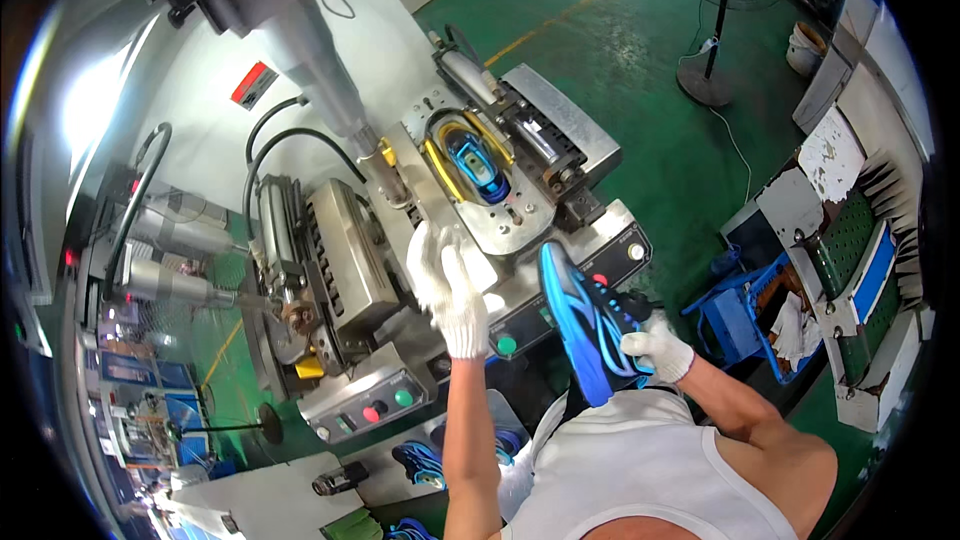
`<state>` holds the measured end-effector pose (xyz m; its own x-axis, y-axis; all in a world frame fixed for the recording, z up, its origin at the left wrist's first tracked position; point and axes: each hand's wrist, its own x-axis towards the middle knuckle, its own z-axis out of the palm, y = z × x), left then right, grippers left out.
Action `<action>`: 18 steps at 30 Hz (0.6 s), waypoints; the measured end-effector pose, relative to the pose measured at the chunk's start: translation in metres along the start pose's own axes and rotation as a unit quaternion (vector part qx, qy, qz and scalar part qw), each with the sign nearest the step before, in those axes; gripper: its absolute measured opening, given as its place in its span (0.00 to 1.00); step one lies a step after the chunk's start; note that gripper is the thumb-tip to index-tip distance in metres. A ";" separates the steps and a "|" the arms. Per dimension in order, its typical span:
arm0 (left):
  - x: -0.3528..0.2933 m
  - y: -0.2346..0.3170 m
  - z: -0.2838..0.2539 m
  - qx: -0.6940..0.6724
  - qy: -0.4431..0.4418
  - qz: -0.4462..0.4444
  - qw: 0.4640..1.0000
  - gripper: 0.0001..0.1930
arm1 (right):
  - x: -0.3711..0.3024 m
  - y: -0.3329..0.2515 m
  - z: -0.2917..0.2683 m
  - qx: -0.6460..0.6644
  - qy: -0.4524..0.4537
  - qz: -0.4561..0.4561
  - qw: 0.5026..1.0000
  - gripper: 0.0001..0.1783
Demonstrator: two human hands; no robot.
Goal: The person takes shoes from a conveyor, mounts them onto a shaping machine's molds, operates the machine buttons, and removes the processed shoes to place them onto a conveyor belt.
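Right now I have a blue-and-black sports shoe with a bright blue sole [580, 315] just in front of the machine, near the wearer's body and tilted so its sole side faces left. The right hand [657, 348], in a white knitted glove, is closed on the shoe's right side; some of its fingers are hidden from me. The left hand [445, 285], gloved alike, reaches over the machine with fingers extended and loosely spread. I see nothing in it, and I cannot tell whether its fingertips touch the metal below.

Beyond that hand, a second shoe, blue with a pale interior [477, 166], sits inside a yellow-and-black ring-shaped clamp [437, 168] on a light metal plate [510, 230]. A thick silver press column [318, 65] stands up and left of it. Nearer the wearer runs a silver control panel with red and green buttons [540, 315], and at lower left lies a second button panel [372, 395].

I read the step as handling between pieces: one shoe in hand, another seated in the clamp. My judgement is that the next move calls for a steady right grip, the left fingers clear of the clamp and column, and no brush against the buttons.

Further out, more blue shoes [420, 464] lie low beside the left forearm, a blue plastic crate [735, 325] stands at right, and a black pedestal fan [712, 60] stands on the green floor [640, 130].
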<state>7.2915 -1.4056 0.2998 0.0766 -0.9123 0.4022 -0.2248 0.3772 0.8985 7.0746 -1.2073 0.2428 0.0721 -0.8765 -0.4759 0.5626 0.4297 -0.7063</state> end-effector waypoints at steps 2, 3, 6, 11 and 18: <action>0.046 -0.040 0.044 0.075 -0.038 -0.078 0.993 0.25 | 0.000 -0.001 -0.024 0.021 0.085 0.003 0.996 0.08; 0.066 -0.066 0.065 0.086 -0.048 -0.131 0.986 0.28 | 0.001 -0.004 -0.027 0.031 0.149 0.018 0.988 0.06; 0.116 -0.127 0.118 0.220 -0.078 -0.167 0.958 0.37 | -0.004 -0.002 -0.044 0.108 0.186 -0.003 0.977 0.09; 0.156 -0.224 0.149 0.402 -0.021 -0.151 0.903 0.38 | -0.012 -0.028 -0.031 0.074 0.181 -0.044 0.980 0.28; 0.175 -0.185 0.076 0.093 -0.073 -0.256 0.959 0.21 | 0.027 -0.035 -0.015 -0.052 0.196 -0.078 0.976 0.08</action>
<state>7.2721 -1.6474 0.1911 0.0895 -0.9882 -0.1246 -0.3641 -0.1489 0.9194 7.0447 -1.2424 0.2467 -0.3411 -0.7913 -0.5075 0.4531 0.3346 -0.8263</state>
